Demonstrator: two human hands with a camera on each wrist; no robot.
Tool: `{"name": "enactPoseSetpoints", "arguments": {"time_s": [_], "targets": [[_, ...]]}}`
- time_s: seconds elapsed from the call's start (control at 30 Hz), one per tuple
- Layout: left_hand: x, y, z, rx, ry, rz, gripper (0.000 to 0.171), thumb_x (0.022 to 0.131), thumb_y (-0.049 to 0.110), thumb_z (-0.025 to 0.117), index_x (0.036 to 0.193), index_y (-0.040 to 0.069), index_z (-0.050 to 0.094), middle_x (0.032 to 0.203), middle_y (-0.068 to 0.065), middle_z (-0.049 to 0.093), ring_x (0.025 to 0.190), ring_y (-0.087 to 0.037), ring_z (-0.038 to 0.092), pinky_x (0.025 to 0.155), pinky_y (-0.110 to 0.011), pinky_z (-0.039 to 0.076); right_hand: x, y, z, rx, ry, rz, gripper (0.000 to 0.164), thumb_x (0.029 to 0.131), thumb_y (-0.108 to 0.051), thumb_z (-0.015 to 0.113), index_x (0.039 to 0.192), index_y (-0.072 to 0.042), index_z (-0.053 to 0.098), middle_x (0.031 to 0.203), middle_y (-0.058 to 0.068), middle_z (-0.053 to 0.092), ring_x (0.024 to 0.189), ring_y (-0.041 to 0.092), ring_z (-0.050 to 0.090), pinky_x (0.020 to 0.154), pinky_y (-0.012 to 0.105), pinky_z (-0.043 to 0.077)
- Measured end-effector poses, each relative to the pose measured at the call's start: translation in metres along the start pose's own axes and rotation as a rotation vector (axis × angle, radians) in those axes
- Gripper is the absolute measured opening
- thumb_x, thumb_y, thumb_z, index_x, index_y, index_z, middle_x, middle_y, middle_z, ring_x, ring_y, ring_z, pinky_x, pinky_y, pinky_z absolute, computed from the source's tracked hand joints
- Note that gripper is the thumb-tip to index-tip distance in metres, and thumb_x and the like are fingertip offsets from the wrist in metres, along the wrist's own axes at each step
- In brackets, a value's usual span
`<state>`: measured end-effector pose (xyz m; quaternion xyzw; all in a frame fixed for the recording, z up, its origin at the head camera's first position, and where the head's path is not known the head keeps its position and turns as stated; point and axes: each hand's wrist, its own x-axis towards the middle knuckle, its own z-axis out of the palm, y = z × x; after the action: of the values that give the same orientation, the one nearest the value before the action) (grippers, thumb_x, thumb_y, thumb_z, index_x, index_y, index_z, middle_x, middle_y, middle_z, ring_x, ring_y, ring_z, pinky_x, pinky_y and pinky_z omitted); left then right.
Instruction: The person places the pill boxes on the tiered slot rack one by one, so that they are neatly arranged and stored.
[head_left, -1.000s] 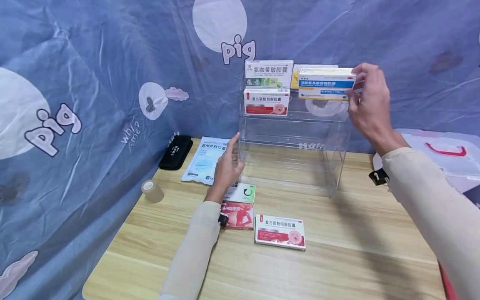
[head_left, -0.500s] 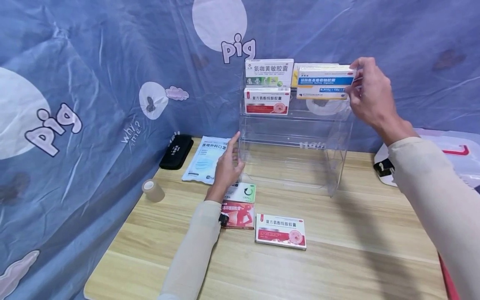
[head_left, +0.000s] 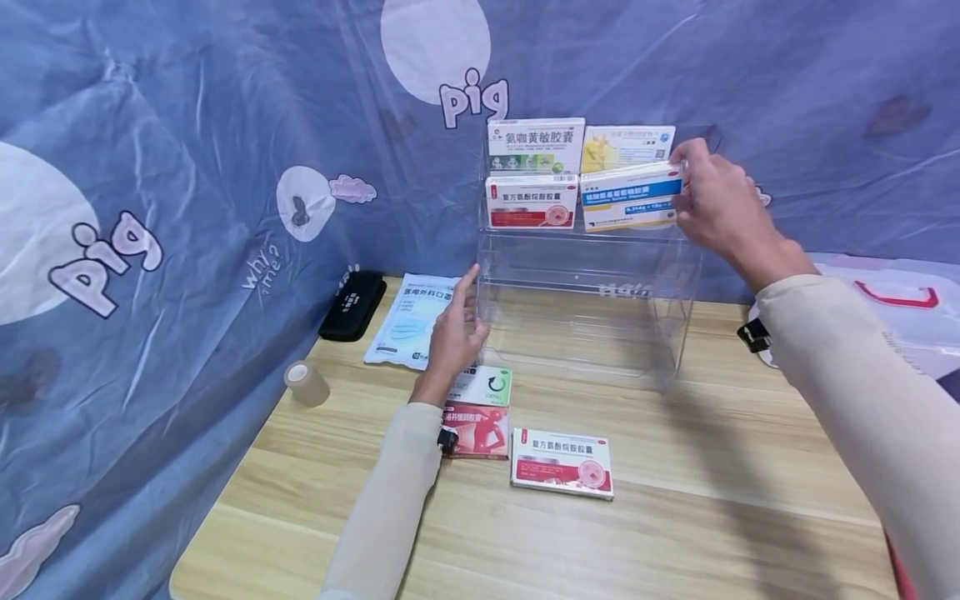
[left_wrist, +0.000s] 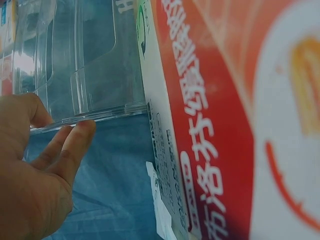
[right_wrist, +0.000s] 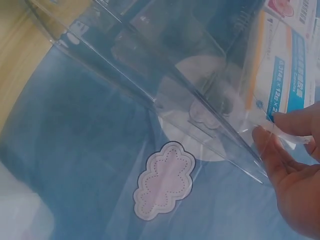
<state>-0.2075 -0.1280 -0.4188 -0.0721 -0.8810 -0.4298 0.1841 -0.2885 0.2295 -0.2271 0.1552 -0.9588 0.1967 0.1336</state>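
My right hand [head_left: 723, 200] pinches the right end of a white medicine box with blue and orange bands [head_left: 630, 198]. The box tilts slightly, its right end higher, at the second tier of a clear acrylic display rack [head_left: 577, 271]. Immediately left of it stands a white and red capsule box [head_left: 532, 204]. Behind, on the top tier, are a white and green box [head_left: 536, 146] and a white and yellow box [head_left: 628, 148]. My left hand [head_left: 453, 337] grips the rack's left side panel, thumb and fingers [left_wrist: 80, 140] on opposite faces of its edge.
On the table [head_left: 712, 517] lie another white and red box [head_left: 562, 463], a red box [head_left: 480, 431] and a green-white box [head_left: 487, 386]. A mask packet [head_left: 408, 321], black case [head_left: 352, 306] and tan tape roll [head_left: 306, 383] lie left. A translucent bin [head_left: 892, 317] stands right.
My right hand has brought the blue-banded box down and left, from in front of the top tier to the second tier, uncovering the white and yellow box. The left hand has stayed put.
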Motion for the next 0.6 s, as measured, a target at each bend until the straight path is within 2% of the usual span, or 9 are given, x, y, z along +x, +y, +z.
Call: {"name": "enactPoseSetpoints", "arguments": {"time_s": [0.17,0.3,0.4,0.53,0.6], "targets": [[-0.001,0.0,0.001,0.003,-0.006,-0.017,0.101,0.094,-0.009,0.064,0.17,0.044,0.023,0.147,-0.017,0.067,0.122,-0.033,0.074,0.1,-0.042,0.065,0.002,-0.003,0.004,-0.027,-0.099,0.09,0.054,0.105,-0.001,0.046,0.157,0.0,0.031,0.139,0.041,0.055,0.111,0.055,0.059,0.08,0.062,0.05],[-0.001,0.001,0.0,0.006,-0.002,-0.013,0.1,0.094,-0.009,0.064,0.17,0.043,0.024,0.145,-0.017,0.068,0.122,-0.032,0.073,0.099,-0.043,0.065,0.001,-0.005,0.007,-0.084,-0.153,0.096,0.049,0.107,-0.005,0.04,0.155,0.001,0.029,0.136,0.039,0.053,0.106,0.053,0.057,0.08,0.061,0.049],[-0.001,0.001,0.001,0.001,-0.001,-0.004,0.1,0.094,-0.009,0.064,0.17,0.042,0.024,0.145,-0.018,0.068,0.122,-0.033,0.073,0.1,-0.043,0.065,-0.002,-0.005,0.01,-0.12,-0.138,0.068,0.05,0.107,-0.007,0.039,0.154,0.003,0.029,0.14,0.039,0.046,0.104,0.051,0.054,0.08,0.062,0.05],[-0.001,0.001,0.0,-0.009,-0.004,-0.005,0.099,0.095,-0.01,0.064,0.17,0.041,0.024,0.147,-0.018,0.067,0.124,-0.033,0.073,0.101,-0.043,0.065,-0.004,-0.007,0.012,-0.147,-0.105,0.034,0.054,0.106,-0.008,0.044,0.155,0.006,0.03,0.147,0.04,0.036,0.103,0.049,0.05,0.083,0.064,0.053],[-0.001,0.001,0.0,-0.011,-0.003,-0.005,0.099,0.095,-0.01,0.064,0.17,0.042,0.024,0.148,-0.018,0.066,0.125,-0.033,0.072,0.102,-0.042,0.065,-0.005,-0.008,0.012,-0.148,-0.095,0.024,0.054,0.105,-0.008,0.045,0.155,0.006,0.031,0.147,0.04,0.035,0.105,0.049,0.049,0.085,0.065,0.053]]}}
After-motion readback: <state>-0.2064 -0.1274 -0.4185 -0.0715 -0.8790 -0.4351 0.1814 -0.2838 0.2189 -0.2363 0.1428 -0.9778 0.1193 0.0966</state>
